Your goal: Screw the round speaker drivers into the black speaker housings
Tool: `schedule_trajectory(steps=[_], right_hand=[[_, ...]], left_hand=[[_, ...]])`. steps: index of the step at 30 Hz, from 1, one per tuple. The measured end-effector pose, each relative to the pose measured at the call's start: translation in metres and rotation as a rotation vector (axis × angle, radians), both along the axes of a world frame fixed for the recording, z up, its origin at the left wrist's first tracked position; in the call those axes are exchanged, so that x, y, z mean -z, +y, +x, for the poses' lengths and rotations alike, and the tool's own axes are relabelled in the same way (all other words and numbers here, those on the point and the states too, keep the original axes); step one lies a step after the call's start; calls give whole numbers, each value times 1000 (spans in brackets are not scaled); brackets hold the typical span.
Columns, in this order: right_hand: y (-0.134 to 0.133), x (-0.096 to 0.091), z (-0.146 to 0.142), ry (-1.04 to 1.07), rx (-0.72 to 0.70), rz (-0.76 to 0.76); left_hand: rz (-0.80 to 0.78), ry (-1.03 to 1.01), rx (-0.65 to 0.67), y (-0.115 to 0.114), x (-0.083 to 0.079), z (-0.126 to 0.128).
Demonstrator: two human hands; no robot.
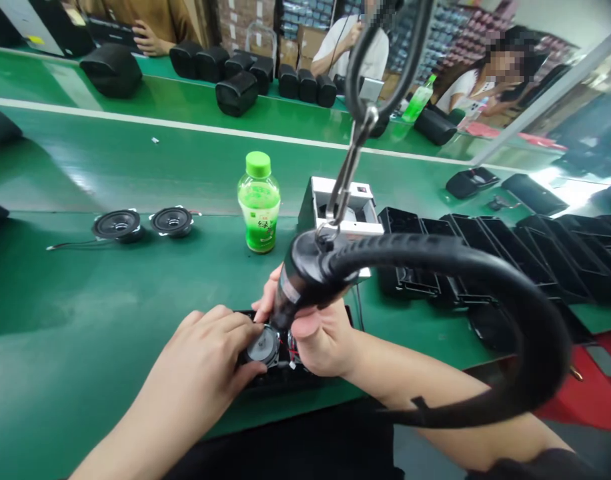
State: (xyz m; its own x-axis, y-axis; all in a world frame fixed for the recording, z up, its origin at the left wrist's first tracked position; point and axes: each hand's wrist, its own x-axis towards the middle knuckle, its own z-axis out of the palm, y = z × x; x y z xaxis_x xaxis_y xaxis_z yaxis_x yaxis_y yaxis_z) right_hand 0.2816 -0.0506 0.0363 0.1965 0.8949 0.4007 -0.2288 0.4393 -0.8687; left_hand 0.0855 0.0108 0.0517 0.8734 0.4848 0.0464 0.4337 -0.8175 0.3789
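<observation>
While the right hand (328, 339) grips the power screwdriver (298, 277) and the left hand (208, 347) pinches a speaker (262, 349) in the lower-centre box (305, 381), fastening seems unfinished, with two loose speakers (119, 225) at left

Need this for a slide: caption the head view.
Left hand on a speaker driver, right hand gripping a hanging black tool.

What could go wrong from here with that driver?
The driver in the right hand could slip and hit the left hand, whose fingers are close to its lower end. The wires beside the speaker might get snagged or pinched. The driver's cable, looping across the right forearm, may drag.
</observation>
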Motion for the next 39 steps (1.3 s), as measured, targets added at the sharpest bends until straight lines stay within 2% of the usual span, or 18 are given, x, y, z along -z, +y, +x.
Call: schedule_trajectory(steps=[3,5,7,8,10,14,18,24,34,39], right_hand=[[-2,-24,5,130,46,126],[-6,-55,17,164,195,188],[-8,-87,36,105,470,154],[-8,-99,47,61,585,140],[-4,-111,69,-8,669,141],[9,-95,98,-102,638,232],[15,-80,98,-134,591,168],[20,-72,97,-120,536,237],[18,-74,93,-105,579,214],[19,-69,98,-130,533,233]], left_hand=[[-11,-11,-9,-1,4,-3],[18,-46,-10,-1,8,-4],[50,-83,-6,-1,12,-6],[60,-94,-2,-1,13,-7],[64,-101,6,0,15,-7],[50,-108,13,3,14,-8],[50,-130,25,3,14,-8],[73,-143,40,5,15,-9],[63,-132,34,5,12,-8],[85,-122,24,4,10,-7]])
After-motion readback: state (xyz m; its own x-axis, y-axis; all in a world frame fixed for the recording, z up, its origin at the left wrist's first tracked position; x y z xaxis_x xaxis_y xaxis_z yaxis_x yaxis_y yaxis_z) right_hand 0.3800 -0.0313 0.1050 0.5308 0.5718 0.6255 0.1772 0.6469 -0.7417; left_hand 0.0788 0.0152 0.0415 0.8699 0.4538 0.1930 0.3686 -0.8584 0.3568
